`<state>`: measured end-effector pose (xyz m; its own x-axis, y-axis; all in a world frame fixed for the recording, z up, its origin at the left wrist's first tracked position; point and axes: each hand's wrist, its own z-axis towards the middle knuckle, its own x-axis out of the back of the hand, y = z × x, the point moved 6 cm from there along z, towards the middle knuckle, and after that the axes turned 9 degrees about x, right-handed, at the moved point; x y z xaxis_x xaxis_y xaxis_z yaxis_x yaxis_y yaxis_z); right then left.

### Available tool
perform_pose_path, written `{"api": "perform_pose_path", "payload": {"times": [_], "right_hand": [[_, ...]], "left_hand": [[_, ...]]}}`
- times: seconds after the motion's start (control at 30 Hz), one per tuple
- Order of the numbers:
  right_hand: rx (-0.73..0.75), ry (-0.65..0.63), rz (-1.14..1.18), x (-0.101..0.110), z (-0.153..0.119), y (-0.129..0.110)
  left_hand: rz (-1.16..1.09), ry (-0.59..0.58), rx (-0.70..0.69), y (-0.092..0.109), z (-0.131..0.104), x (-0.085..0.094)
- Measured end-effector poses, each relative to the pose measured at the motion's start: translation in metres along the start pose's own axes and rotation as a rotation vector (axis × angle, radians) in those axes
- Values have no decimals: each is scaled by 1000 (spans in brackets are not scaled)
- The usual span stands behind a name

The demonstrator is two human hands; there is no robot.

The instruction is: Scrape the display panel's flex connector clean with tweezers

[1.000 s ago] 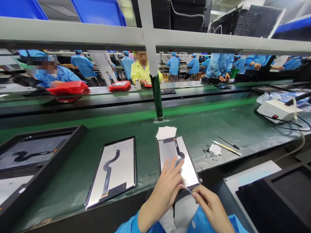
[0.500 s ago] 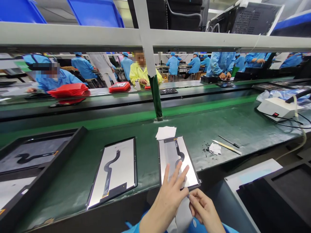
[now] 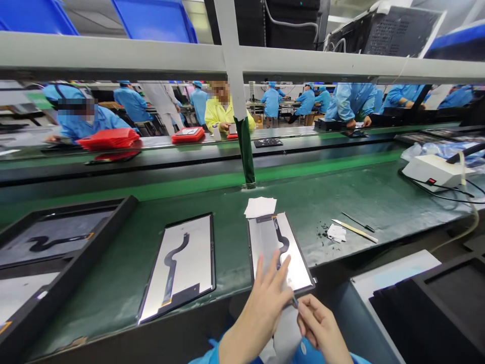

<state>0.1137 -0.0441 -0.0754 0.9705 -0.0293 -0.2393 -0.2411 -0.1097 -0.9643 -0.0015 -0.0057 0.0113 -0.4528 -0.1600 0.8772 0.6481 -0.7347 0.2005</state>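
Observation:
In front of me lies a display panel [image 3: 301, 255] with a silvery back and a black curved flex cable [image 3: 282, 241]. Its near end reaches the bench's front edge. My left hand [image 3: 263, 298] is over the lower part of this panel, fingers spread, hiding part of the cable. Just below the panel's near edge, my right hand [image 3: 322, 323] pinches a small dark strip [image 3: 295, 301], whose exact kind I cannot make out. The left thumb is close against that strip. To the left rests a second display panel [image 3: 193, 265], cable side up.
White paper sheets [image 3: 260, 207] lie beyond the near panel. Right of it are a pale pointed stick [image 3: 356, 231], a thin black tool [image 3: 358, 221], white scraps [image 3: 336, 232] and dark crumbs. A black tray [image 3: 94, 237] stands left, a white device [image 3: 432, 172] with cables right.
My hands stay almost in place; more of the dark strip shows between them. The whole view has shifted slightly. Across the line, a blue-sleeved person's hands have moved a little.

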Motion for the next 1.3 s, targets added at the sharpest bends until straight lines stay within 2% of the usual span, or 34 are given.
{"api": "perform_pose_path", "payload": {"times": [0.13, 0.23, 0.33, 0.43, 0.53, 0.6, 0.77, 1.0, 1.3], "right_hand": [[28, 21, -119, 8, -4, -7], [15, 44, -120, 10, -5, -9], [-26, 48, -70, 7, -5, -6], [-64, 82, -15, 6, -6, -3], [-85, 68, 17, 7, -6, 0], [-106, 34, 41, 7, -6, 3], [-171, 82, 64, 15, -8, 4], [-215, 133, 75, 19, -12, -7], [-197, 207, 65, 30, -14, -22]], "left_hand": [[-1, -64, -75, 11, 21, -9], [-33, -81, -4, -1, 29, -6], [-83, -20, 95, -25, 13, 6], [-77, 53, 84, -41, -19, 19], [-11, 53, 100, -46, -45, 20], [13, 69, 130, -46, -53, 18], [-27, 139, 161, -42, -56, 13], [-38, 137, 159, -43, -56, 13], [-51, 135, 156, -41, -54, 14]]}}
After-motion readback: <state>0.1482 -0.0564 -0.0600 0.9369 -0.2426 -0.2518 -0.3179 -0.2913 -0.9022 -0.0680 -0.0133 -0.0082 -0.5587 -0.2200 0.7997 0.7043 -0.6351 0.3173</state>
